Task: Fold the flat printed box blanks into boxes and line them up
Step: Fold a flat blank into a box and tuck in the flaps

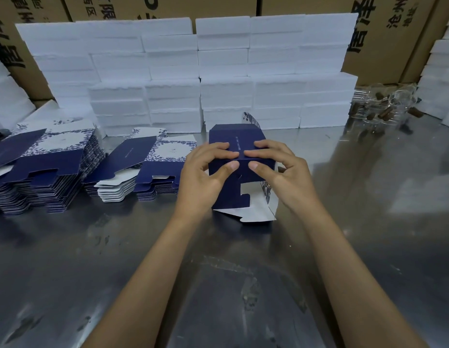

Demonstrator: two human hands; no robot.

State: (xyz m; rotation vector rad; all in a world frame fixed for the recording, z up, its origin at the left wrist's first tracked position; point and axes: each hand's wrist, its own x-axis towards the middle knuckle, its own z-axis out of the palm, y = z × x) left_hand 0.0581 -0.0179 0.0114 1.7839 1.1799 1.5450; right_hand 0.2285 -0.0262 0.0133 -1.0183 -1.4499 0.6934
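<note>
A half-formed navy box (pixel 237 167) is sitting near the middle of the steel tabletop (pixel 369 222). Its open end with unfolded flaps is pointing toward the person, long axis running away toward the white foam blocks (pixel 218 71). The left hand (pixel 206 172) and right hand (pixel 281 169) are both grasping the box, fingers curling over its top panel, thumbs pressing the near edge. Two stacks of flat blanks (pixel 42 172) are lying to the left, the nearer one just beside the left hand.

steel table (pixel 369 222) under blank stacks (pixel 42 177), foam blocks (pixel 218 96), half-folded box (pixel 239 151)
</note>
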